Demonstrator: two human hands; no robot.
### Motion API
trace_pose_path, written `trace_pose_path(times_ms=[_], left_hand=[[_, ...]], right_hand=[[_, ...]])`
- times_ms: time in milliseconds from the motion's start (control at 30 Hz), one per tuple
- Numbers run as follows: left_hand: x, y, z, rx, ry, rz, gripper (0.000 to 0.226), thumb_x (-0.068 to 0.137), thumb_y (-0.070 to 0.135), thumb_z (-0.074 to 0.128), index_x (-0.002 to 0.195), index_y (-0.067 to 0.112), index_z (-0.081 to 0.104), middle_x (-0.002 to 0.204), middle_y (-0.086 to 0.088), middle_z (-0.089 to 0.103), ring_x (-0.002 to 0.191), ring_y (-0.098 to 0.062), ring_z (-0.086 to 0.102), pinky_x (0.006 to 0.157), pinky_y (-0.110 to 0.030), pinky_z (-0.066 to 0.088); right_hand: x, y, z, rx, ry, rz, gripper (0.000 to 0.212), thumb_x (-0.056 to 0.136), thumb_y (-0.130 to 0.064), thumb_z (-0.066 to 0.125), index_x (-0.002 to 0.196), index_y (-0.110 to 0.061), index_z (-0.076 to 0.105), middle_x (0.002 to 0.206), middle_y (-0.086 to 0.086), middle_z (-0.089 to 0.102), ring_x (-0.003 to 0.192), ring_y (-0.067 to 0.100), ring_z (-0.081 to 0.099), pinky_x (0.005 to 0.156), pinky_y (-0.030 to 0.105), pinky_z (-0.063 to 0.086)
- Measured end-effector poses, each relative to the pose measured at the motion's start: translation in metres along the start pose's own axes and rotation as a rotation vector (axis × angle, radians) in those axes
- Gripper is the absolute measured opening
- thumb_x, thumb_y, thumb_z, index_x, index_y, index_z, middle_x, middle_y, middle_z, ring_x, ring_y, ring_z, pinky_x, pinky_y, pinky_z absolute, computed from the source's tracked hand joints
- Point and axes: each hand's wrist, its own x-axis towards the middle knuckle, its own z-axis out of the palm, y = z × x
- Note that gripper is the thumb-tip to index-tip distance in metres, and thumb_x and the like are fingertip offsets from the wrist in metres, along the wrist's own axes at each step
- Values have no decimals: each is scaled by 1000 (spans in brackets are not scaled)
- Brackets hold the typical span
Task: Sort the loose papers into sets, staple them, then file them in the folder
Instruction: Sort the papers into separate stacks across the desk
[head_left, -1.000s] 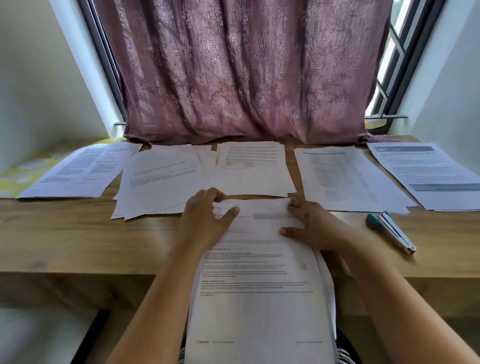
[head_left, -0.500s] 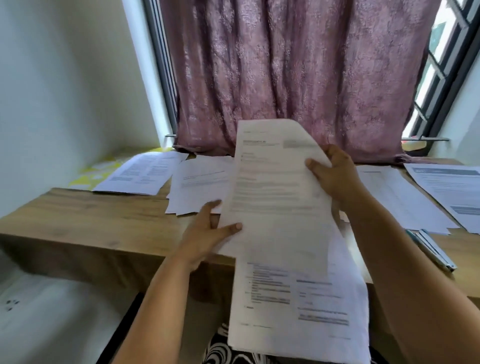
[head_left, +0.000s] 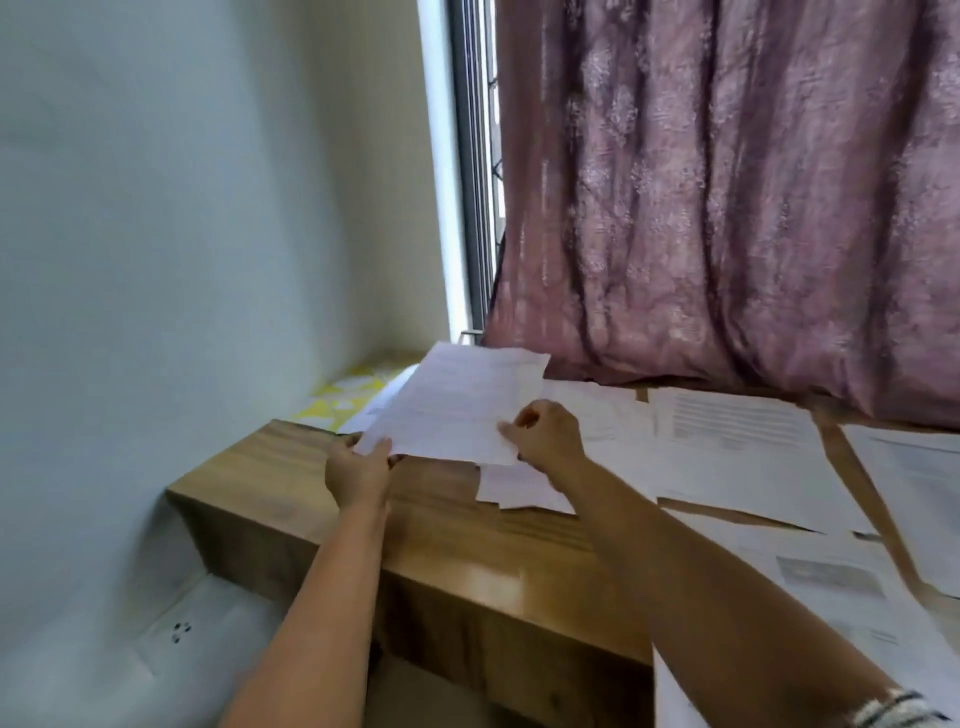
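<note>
A sheet (head_left: 457, 405) is pinched by both hands, left (head_left: 358, 470), right (head_left: 545, 434); long axis toward 1 o'clock, above the counter (head_left: 467, 540).

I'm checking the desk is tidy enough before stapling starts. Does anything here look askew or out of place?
Mostly orderly. The pile under the right hand is fanned, its lower corners sticking out unevenly. The sheet both hands hold hangs tilted above the desk; the left hand pinches its near corner. No tears or spills show.
</note>
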Motion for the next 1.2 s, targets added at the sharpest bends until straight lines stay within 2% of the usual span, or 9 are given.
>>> trace_pose_path(times_ms=[133,233,433,633,800,867,1000,1100,1200], left_hand=[[27,-11,-4,73,153,126,34,93,13,61,121,4,45,106,-12,60,93,-28,56,76,-29,38],[48,-28,3,135,90,210,48,92,21,62,131,8,38,113,-14,61,100,-32,61,81,-34,47],[58,-37,18,455,-74,305,68,88,17,68,146,4,34,140,-16,47,127,-29,47,102,-33,36],[66,-41,18,561,-83,342,72,88,22,68,148,7,30,153,-15,31,142,-30,29,114,-41,31],[53,-31,7,552,-60,445,61,88,21,67,140,3,42,141,-19,47,130,-33,42,108,-41,35],[32,-28,6,438,-89,420,62,86,32,71,136,3,48,136,-17,52,126,-33,48,107,-42,38],[-86,-1,35,34,-376,312,52,80,48,74,122,22,57,125,1,62,113,-16,59,96,-36,49],[-191,-7,60,126,-814,439,40,80,42,76,114,38,57,113,23,62,99,2,59,80,-21,50],[-246,-22,80,269,-980,596,43,82,42,74,120,34,56,110,24,62,98,6,56,76,-12,44]], right_hand=[[26,-13,50,-22,-86,-67,21,88,-20,69,103,-4,70,97,4,65,89,19,62,68,11,45],[42,-13,79,-86,-156,-65,38,92,-20,63,126,-3,61,131,10,59,119,24,56,102,24,41],[63,0,104,-231,-240,-10,56,92,-35,63,137,-5,50,143,12,47,130,26,46,111,31,34],[54,-4,75,-240,-21,-197,32,89,-30,67,110,-6,67,127,15,52,118,26,51,101,34,42],[22,-24,-71,-126,209,-220,23,93,-27,61,80,-10,70,73,5,63,72,15,57,71,27,39],[-9,-6,-149,-157,221,-117,21,95,-29,57,91,-13,69,79,2,59,73,11,52,73,24,38],[-84,81,-253,-417,232,204,26,96,-22,54,118,-11,63,117,11,62,109,29,56,92,35,42],[-138,133,-269,-388,163,329,11,93,-20,59,100,-27,65,115,5,66,101,24,60,82,34,48],[-171,149,-258,-365,57,370,34,95,-40,56,128,-33,56,126,-10,49,113,16,48,82,27,47]])
